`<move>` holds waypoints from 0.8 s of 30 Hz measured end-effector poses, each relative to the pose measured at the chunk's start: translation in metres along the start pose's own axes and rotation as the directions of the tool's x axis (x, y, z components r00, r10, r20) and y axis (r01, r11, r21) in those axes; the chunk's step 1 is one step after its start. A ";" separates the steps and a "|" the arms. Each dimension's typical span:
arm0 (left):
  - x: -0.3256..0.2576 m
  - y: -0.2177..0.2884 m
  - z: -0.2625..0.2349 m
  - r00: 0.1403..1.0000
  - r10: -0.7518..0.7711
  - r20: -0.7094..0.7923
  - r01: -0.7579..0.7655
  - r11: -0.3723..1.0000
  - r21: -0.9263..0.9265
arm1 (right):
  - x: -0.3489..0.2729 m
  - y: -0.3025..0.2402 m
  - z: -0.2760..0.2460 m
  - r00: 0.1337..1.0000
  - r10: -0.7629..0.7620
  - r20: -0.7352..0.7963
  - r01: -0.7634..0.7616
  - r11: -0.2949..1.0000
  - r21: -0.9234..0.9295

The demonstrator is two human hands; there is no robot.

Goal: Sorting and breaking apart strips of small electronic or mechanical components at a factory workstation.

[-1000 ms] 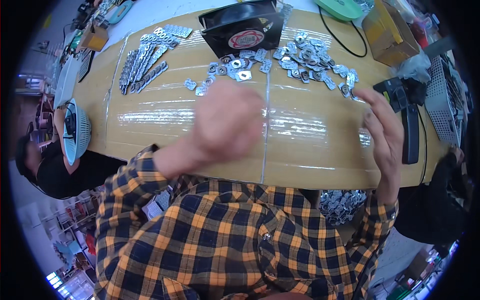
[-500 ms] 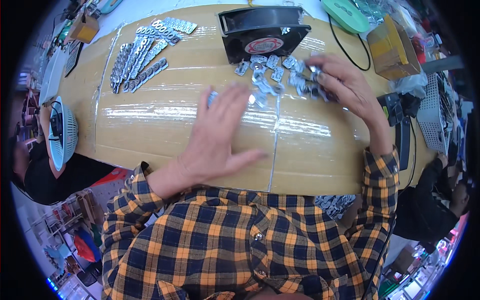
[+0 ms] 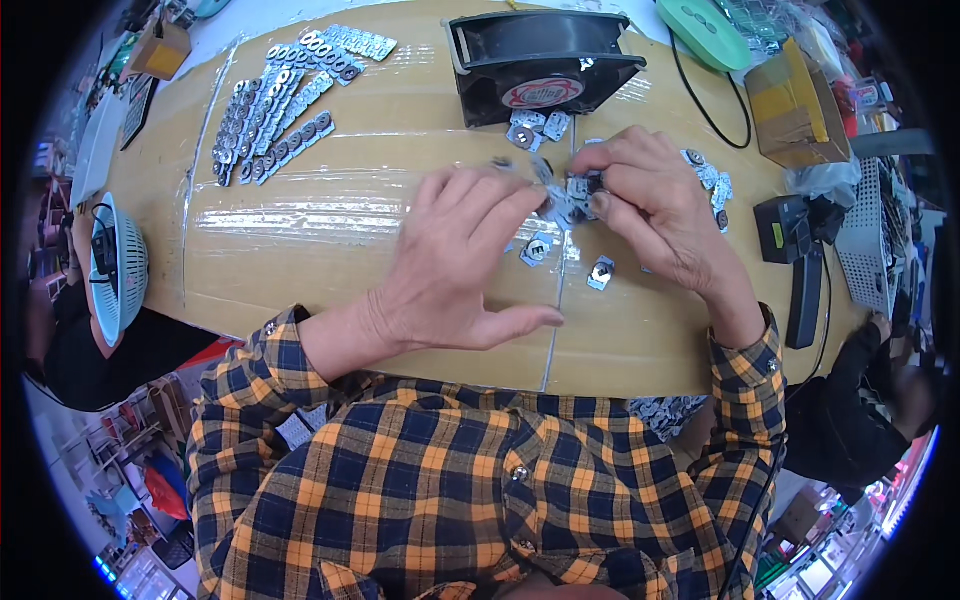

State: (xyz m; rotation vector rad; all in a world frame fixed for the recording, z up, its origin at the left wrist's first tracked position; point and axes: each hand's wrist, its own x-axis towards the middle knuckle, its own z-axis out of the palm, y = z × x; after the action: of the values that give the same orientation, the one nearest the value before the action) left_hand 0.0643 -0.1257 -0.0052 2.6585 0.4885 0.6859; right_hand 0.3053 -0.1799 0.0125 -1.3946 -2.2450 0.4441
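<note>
My left hand [image 3: 455,262] lies flat on the cardboard-covered table [image 3: 330,250], fingers spread, its tips touching small metal plates [image 3: 540,248] in the middle. My right hand [image 3: 655,205] is curled beside it, thumb and fingers pinching one small metal plate [image 3: 578,188]. More loose plates [image 3: 600,272] lie under and around both hands. Some are hidden by my fingers.
A black square fan [image 3: 540,62] stands just behind the hands. Rows of lined-up metal plates [image 3: 285,105] lie at the far left. A green object [image 3: 702,32], a cardboard box [image 3: 795,105] and a black tool [image 3: 800,250] sit at the right; a white fan grille [image 3: 118,268] at the left edge.
Both hands have drawn together at the table's middle. The right hand moved from the right edge to the plate pile and pinched a plate; the left hand slid right, flattening on the table.
</note>
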 end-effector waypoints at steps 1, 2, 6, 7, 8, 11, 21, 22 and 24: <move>0.000 0.001 0.000 0.999 0.030 -0.028 -0.030 0.999 -0.010 | 0.000 0.000 0.000 0.999 -0.011 -0.038 0.011 1.000 -0.005; 0.001 -0.001 0.001 0.999 0.029 -0.026 -0.030 0.999 -0.012 | 0.000 0.000 0.000 0.997 -0.023 -0.076 0.022 1.000 -0.010; 0.010 -0.013 0.011 0.991 -0.005 -0.134 0.018 0.995 0.095 | 0.009 0.004 0.012 0.983 -0.068 -0.171 0.057 0.996 -0.071; 0.011 -0.014 0.012 0.989 -0.026 -0.142 0.043 0.993 0.113 | 0.011 0.004 0.013 0.987 -0.056 -0.153 0.042 0.995 -0.090; 0.011 -0.014 0.011 0.990 -0.025 -0.140 0.041 0.993 0.112 | 0.011 0.003 0.014 0.990 -0.042 -0.134 0.027 0.994 -0.110; 0.008 -0.010 0.004 1.000 -0.014 -0.014 0.015 0.998 0.069 | 0.007 0.005 0.005 0.999 -0.019 -0.034 0.020 0.999 0.026; 0.014 -0.015 0.012 0.999 0.016 -0.033 -0.014 0.998 0.063 | 0.013 0.003 0.020 0.989 -0.045 -0.139 0.038 0.998 -0.051; 0.014 -0.015 0.012 1.000 0.025 -0.006 -0.024 0.998 0.052 | 0.011 0.002 0.015 0.997 -0.022 -0.077 0.018 0.998 -0.054; 0.010 -0.008 0.004 0.999 0.027 0.043 -0.027 1.000 -0.005 | 0.005 0.000 0.006 1.000 0.004 -0.013 -0.005 0.998 -0.059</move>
State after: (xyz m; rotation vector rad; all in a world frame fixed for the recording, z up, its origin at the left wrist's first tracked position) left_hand 0.0726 -0.1159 -0.0081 2.6743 0.4391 0.6348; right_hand 0.2999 -0.1755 0.0090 -1.4287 -2.2621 0.3718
